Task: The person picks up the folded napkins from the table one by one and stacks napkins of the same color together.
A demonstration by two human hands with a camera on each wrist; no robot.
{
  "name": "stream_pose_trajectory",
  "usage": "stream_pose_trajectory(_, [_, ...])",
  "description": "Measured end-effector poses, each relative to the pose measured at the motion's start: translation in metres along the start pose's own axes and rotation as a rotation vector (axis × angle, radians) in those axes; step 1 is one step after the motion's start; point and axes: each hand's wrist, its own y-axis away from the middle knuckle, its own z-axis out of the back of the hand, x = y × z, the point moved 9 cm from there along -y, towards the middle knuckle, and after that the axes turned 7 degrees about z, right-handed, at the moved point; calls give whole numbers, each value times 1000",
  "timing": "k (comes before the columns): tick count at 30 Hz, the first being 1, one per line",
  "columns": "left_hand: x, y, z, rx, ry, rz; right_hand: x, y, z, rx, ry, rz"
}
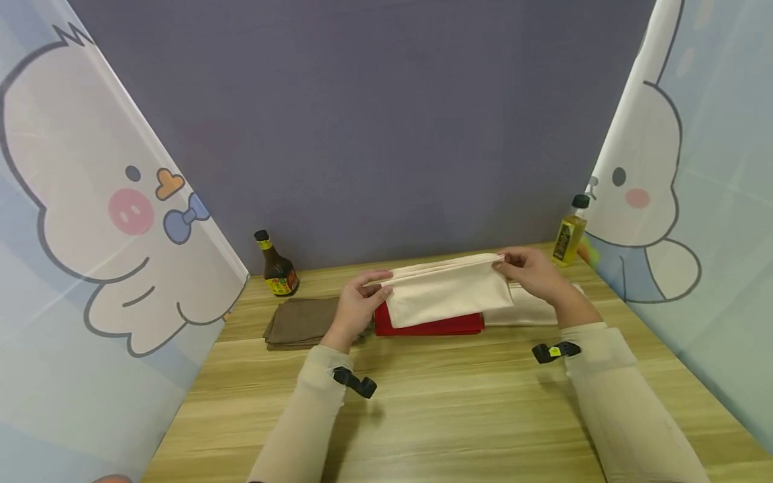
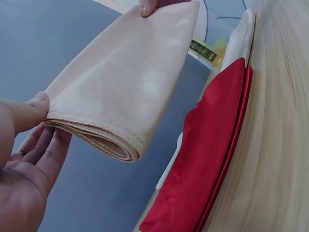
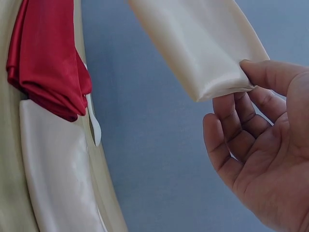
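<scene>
Both hands hold up a folded cream satin cloth point(image 1: 447, 292), stretched between them above the table. My left hand point(image 1: 353, 305) pinches its left end, thumb on top and fingers beneath; the left wrist view shows the stacked, stitched layers of that end. With thumb and fingers my right hand point(image 1: 534, 272) pinches the upper right corner. Below the raised cloth lies a folded red satin cloth point(image 1: 435, 327), partly hidden by it. To its right a second pale satin cloth point(image 1: 525, 315) lies folded, its end close against the red one in the right wrist view.
A stack of folded brown cloths point(image 1: 304, 323) lies at the left, near a dark sauce bottle point(image 1: 280, 268). An oil bottle point(image 1: 570, 235) stands at the back right. A white, smooth-ended object point(image 3: 94, 126) shows behind the red cloth. Printed curtains flank the wooden table point(image 1: 447, 409).
</scene>
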Motion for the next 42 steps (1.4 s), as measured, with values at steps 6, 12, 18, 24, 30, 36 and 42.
stream_pose_trajectory(6, [8,-4,-12,41,-15,40,-7,2,9,-15,36,-7])
stream_pose_trajectory(12, [15,-9,-20,29,-26,54,-13,6,16,-17,23,-36])
stream_pose_trajectory(18, [22,-10,-29,30,-7,66,-28,11,16,21,34,-57])
stream_pose_trajectory(24, [27,-10,-38,46,-33,68,-41,19,14,40,37,-53])
stream_pose_trajectory(30, [32,-13,-47,58,-37,74,-48,30,19,29,43,-64])
stream_pose_trajectory(36, [32,-16,-55,56,-12,25,-50,37,24,-14,20,-47])
stream_pose_trajectory(42, [34,-18,-67,49,23,7,-53,45,29,-57,6,-51])
